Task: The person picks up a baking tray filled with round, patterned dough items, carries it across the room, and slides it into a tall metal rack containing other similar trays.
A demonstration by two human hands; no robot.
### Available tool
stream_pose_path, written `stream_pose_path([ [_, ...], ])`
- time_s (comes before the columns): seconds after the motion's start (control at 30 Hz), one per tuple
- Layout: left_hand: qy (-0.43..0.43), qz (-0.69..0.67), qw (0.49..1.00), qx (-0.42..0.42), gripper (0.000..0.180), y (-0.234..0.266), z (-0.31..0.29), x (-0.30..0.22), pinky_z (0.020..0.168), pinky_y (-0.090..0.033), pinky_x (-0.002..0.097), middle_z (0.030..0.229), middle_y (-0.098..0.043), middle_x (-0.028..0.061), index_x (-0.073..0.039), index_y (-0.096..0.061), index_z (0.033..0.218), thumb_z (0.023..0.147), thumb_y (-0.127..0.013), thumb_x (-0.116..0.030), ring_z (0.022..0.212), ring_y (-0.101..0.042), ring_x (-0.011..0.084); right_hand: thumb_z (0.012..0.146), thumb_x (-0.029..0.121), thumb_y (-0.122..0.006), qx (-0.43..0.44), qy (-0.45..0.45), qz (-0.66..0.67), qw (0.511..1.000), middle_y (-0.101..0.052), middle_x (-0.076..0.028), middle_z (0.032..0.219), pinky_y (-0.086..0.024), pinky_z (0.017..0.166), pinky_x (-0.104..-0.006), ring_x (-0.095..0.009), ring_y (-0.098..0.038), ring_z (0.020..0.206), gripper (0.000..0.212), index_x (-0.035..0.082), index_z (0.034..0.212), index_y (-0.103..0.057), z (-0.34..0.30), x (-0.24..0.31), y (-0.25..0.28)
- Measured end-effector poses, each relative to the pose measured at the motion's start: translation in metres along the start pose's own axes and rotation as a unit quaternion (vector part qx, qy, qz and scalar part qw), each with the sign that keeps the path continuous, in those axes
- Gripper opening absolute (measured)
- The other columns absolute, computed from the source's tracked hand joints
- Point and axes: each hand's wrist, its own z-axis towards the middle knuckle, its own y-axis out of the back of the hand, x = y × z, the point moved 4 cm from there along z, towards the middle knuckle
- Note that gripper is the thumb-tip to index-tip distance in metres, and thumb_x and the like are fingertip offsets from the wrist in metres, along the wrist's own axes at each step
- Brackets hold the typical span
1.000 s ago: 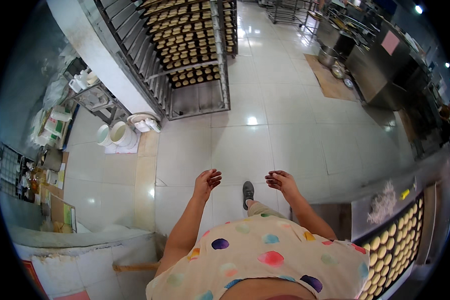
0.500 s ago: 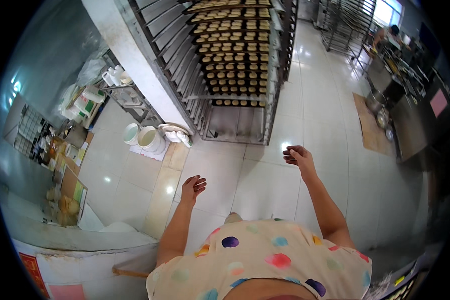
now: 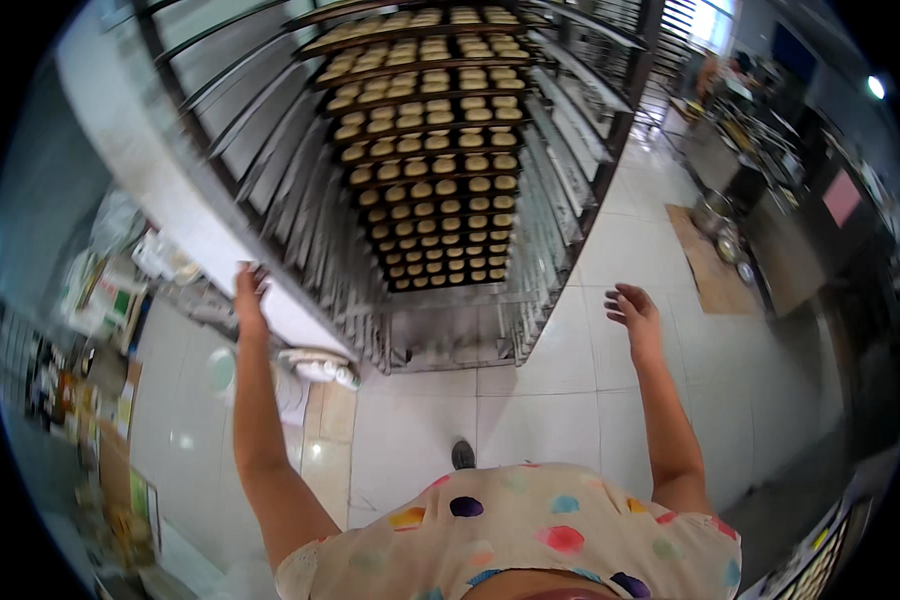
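Observation:
A tall metal tray rack (image 3: 450, 340) stands right in front of me. Its shelves carry dark baking trays (image 3: 425, 183) set with rows of pale, round pieces of dough (image 3: 424, 208). Raised at the rack's left side is my left hand (image 3: 251, 288), nearest its left upright, with the fingers parted and nothing in them. My right hand (image 3: 632, 308) is held out to the right of the rack's lower part. Its fingers are loosely bent and apart, and it holds nothing.
A white pillar (image 3: 160, 190) rises just left of the rack. Beside its foot, buckets (image 3: 288, 390) sit on the tiled floor. A steel counter (image 3: 785, 230) and a pot (image 3: 712, 212) are at the right, with a person (image 3: 738, 72) farther back. Another loaded tray (image 3: 820, 570) shows at lower right.
The rack is nearer and larger in view. My left hand has swung up and outward to the left. My right hand has shifted slightly right, and a shoe now shows on the floor.

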Motion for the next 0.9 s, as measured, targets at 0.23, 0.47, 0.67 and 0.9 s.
stream_pose_path([
  [0.23, 0.040, -0.205, 0.973, 0.103, 0.068, -0.068, 0.117, -0.043, 0.088, -0.041, 0.0302, 0.098, -0.062, 0.0121, 0.001, -0.056, 0.110, 0.091, -0.029, -0.058, 0.090, -0.056, 0.0215, 0.085, 0.005, -0.054, -0.067, 0.051, -0.039, 0.996, -0.058, -0.013, 0.112, -0.051, 0.075, -0.0290, -0.019, -0.059, 0.096, 0.037, 0.000, 0.120, -0.046, 0.050, -0.004, -0.013],
  [0.47, -0.007, -0.177, 0.983, 0.046, 0.069, -0.087, 0.099, -0.052, 0.068, -0.041, 0.0276, 0.072, -0.054, 0.0060, 0.001, -0.056, 0.096, 0.089, -0.031, -0.063, 0.067, -0.049, 0.0178, 0.082, 0.007, -0.057, -0.035, 0.128, -0.141, 0.981, -0.054, -0.015, 0.120, -0.048, 0.085, -0.0329, -0.024, -0.055, 0.106, 0.047, 0.001, 0.126, -0.041, 0.084, -0.004, -0.029],
  [0.67, -0.011, -0.206, 0.979, -0.007, 0.061, -0.090, 0.085, -0.064, 0.062, -0.041, 0.0266, 0.070, -0.053, 0.0037, -0.005, -0.054, 0.078, 0.086, -0.039, -0.063, 0.063, -0.047, 0.0162, 0.082, 0.008, -0.058, 0.000, 0.084, -0.083, 0.993, -0.050, -0.016, 0.125, -0.047, 0.087, -0.0324, -0.023, -0.055, 0.105, 0.051, 0.000, 0.129, -0.040, 0.094, -0.007, -0.021],
  [0.9, -0.051, -0.167, 0.981, -0.079, 0.051, -0.139, 0.041, -0.080, 0.060, -0.042, 0.0273, 0.071, -0.053, 0.0034, -0.007, -0.054, 0.083, 0.088, -0.043, -0.056, 0.062, -0.049, 0.0152, 0.084, 0.013, -0.057, -0.007, -0.011, -0.064, 0.998, -0.056, -0.014, 0.118, -0.052, 0.076, -0.0298, -0.019, -0.060, 0.093, 0.043, 0.000, 0.123, -0.046, 0.135, -0.053, 0.063],
])
